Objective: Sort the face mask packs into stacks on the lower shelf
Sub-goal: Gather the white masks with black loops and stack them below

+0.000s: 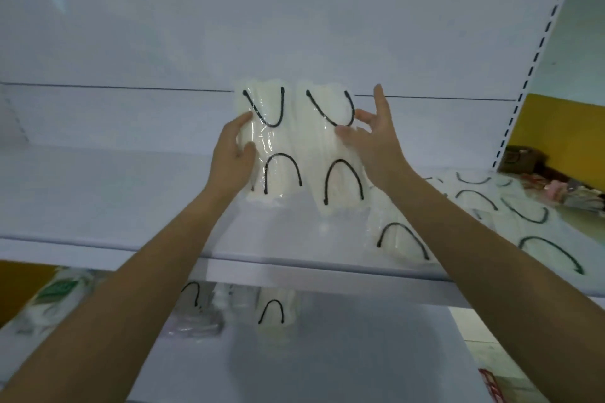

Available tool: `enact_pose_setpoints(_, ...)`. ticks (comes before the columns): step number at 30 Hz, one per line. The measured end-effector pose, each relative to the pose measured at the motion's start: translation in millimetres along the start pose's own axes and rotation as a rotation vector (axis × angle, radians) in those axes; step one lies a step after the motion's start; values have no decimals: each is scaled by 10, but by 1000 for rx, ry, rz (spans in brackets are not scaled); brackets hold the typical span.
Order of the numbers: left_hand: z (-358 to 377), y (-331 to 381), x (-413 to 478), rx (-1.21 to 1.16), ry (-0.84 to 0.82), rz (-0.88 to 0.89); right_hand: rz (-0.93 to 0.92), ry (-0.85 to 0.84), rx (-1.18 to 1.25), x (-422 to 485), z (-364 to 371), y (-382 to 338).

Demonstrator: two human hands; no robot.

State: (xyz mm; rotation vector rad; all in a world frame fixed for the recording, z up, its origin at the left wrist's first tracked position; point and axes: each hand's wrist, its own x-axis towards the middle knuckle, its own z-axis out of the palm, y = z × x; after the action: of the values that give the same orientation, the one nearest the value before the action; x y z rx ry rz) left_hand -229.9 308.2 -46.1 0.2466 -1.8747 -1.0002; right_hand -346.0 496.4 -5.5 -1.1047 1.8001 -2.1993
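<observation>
Two clear packs of white face masks with black ear loops are held upright side by side above the upper shelf (98, 199). My left hand (232, 157) grips the left pack (275, 141) by its left edge. My right hand (376, 141) pinches the right pack (327, 147) at its right edge, with some fingers spread. Several more packs (510, 216) lie loose on the upper shelf to the right. On the lower shelf (327, 353) two packs (275, 314) lie near the back, partly hidden under the upper shelf's front edge.
A white back panel rises behind the shelves, with a slotted upright (537, 59) at the right. A green-and-white bag (49, 298) lies at the lower left. A yellow wall and boxes (523, 157) show beyond the right end.
</observation>
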Motion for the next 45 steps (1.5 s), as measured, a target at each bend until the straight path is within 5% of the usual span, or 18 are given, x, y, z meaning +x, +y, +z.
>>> enact_pose_setpoints(8,192,400,-49,-175,-75,84,-193,100,-221,49,446,172)
enact_pose_setpoints(14,50,275,151,-174,-126,204,-336,-46,-338,92,454,233)
enact_pose_setpoints(27,-33,-142,69,47,-357,65,-409,-191,-896,28,422,524)
enact_pose_setpoints(35,-137,177,139,22,-319,325,-451,9,-752,-81,536,198)
enact_pose_setpoints(45,-121,609,-772,-182,-286,301,-379,159,-521,-1117,631,-64)
